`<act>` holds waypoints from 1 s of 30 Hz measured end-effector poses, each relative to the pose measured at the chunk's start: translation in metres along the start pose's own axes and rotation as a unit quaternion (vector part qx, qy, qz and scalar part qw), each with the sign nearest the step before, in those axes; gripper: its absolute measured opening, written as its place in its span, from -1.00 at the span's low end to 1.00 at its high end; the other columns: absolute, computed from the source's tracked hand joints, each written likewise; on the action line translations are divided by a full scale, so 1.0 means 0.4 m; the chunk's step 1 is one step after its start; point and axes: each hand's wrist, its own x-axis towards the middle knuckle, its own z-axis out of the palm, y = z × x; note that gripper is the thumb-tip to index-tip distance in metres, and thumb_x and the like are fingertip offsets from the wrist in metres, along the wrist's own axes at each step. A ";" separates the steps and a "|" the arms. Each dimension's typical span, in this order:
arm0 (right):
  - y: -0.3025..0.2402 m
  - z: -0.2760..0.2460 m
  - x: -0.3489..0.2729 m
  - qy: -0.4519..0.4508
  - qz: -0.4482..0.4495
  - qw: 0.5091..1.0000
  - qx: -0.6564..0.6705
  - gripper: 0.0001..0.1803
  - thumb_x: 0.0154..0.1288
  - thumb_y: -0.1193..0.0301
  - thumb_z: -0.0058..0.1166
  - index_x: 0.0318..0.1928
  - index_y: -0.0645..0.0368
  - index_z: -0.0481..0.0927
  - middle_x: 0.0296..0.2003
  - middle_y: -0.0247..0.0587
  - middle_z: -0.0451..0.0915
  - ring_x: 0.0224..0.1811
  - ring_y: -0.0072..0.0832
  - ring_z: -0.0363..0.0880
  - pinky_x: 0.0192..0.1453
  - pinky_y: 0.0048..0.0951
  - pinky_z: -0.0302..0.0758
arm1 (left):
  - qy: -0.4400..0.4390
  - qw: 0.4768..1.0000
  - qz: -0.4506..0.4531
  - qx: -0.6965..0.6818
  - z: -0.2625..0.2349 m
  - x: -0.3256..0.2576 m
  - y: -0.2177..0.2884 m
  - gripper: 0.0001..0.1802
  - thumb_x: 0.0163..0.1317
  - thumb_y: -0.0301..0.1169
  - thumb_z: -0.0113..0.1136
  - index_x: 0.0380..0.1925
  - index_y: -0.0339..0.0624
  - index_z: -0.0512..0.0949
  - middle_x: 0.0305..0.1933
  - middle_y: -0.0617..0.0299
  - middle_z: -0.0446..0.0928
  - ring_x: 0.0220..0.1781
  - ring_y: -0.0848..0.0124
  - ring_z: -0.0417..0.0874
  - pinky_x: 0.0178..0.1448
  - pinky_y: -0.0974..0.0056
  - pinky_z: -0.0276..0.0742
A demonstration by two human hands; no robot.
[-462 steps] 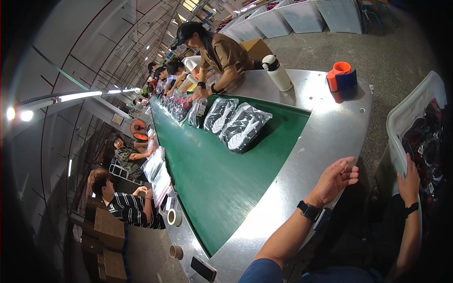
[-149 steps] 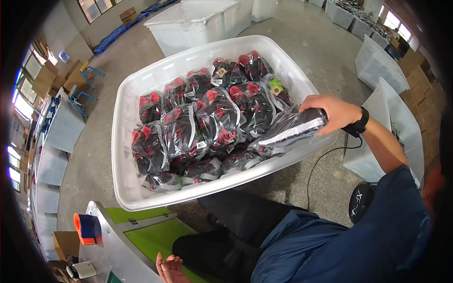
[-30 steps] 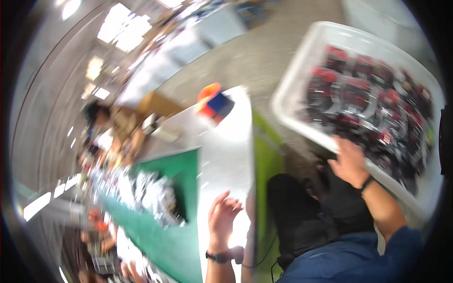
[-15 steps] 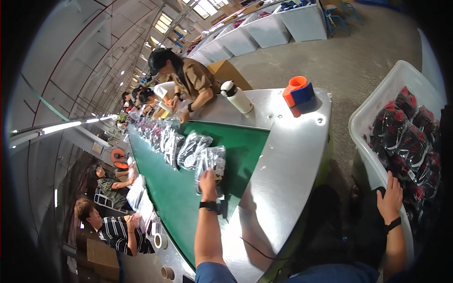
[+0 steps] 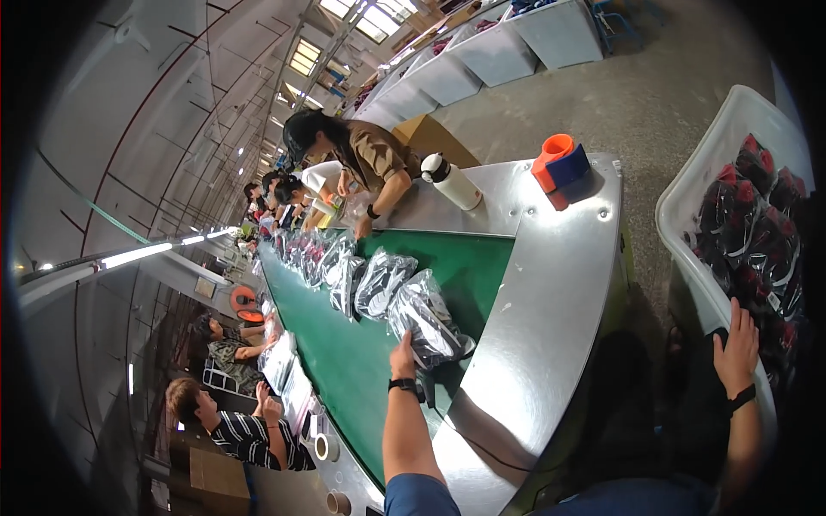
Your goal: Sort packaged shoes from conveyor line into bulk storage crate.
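Note:
My left hand (image 5: 402,359) is at the near edge of a clear plastic bag (image 5: 428,320), its fingers closed together at the film. Inside the bag is a dark item with white parts; its exact kind is unclear through the glare. The bag lies on the green conveyor belt (image 5: 331,365), at the near end of a row of similar bags (image 5: 385,282). To the right, my right hand (image 5: 737,351) rests with stretched fingers on the rim of a white plastic bin (image 5: 688,258). Bagged black and red items (image 5: 757,224) fill the bin.
A metal table edge (image 5: 551,318) borders the belt, carrying a white bottle (image 5: 453,182) and orange and blue tape rolls (image 5: 561,168). A co-worker in brown (image 5: 370,159) leans over the far side. Another in stripes (image 5: 249,439) is at left, near a tape roll (image 5: 326,447).
The bag at my left hand now lies flatter and slanted, its far end pointing away up the belt. The whole view has shifted slightly. My right hand stays on the bin's rim.

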 end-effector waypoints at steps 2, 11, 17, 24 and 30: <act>0.003 0.002 0.001 0.003 0.007 1.000 -0.004 0.00 0.21 0.45 0.34 0.61 0.17 0.11 0.27 0.03 0.41 0.34 0.03 0.39 0.45 -0.02 0.34 | -0.005 1.000 -0.016 -0.027 0.039 -0.018 0.023 -0.32 0.32 0.12 0.32 -0.12 -0.45 0.74 -0.15 -0.03 0.75 -0.09 0.22 0.74 0.04 0.14 0.58; 0.012 -0.011 -0.021 -0.020 0.028 0.999 0.018 0.03 0.20 0.46 0.36 0.62 0.16 0.09 0.24 0.04 0.42 0.34 0.07 0.39 0.45 0.01 0.34 | 0.047 0.952 0.071 -0.295 0.122 -0.268 -0.006 -0.61 0.40 -0.19 0.29 -0.11 -0.37 0.54 -0.19 0.19 0.57 -0.24 0.42 0.60 -0.18 0.31 0.50; 0.010 -0.025 -0.036 -0.006 0.004 1.000 0.001 -0.01 0.20 0.43 0.38 0.58 0.21 0.14 0.26 0.05 0.41 0.31 0.04 0.41 0.42 -0.03 0.36 | 0.110 0.947 0.260 -0.151 0.101 -0.592 0.039 -0.20 0.29 -0.44 0.43 0.40 -0.30 0.17 0.34 0.09 0.36 0.23 0.30 0.49 0.32 0.22 0.48; -0.016 -0.053 -0.001 -0.007 -0.010 1.000 -0.004 -0.04 0.22 0.36 0.38 0.57 0.19 0.19 0.24 0.04 0.45 0.28 0.03 0.45 0.37 -0.02 0.40 | -0.163 0.953 0.052 -0.248 -0.012 -0.690 0.091 -0.33 0.60 -0.08 0.07 0.51 -0.24 0.23 0.33 -0.01 0.47 0.18 0.10 0.67 0.17 0.01 0.73; -0.023 -0.073 -0.004 -0.010 -0.020 1.000 0.009 -0.06 0.19 0.30 0.41 0.53 0.21 0.25 0.15 -0.06 0.50 0.22 -0.09 0.50 0.30 -0.07 0.43 | -0.226 0.949 0.137 -0.171 0.105 -0.760 0.148 -0.22 0.55 -0.20 0.12 0.62 -0.21 0.06 0.37 0.08 0.48 0.26 0.33 0.62 0.28 0.19 0.61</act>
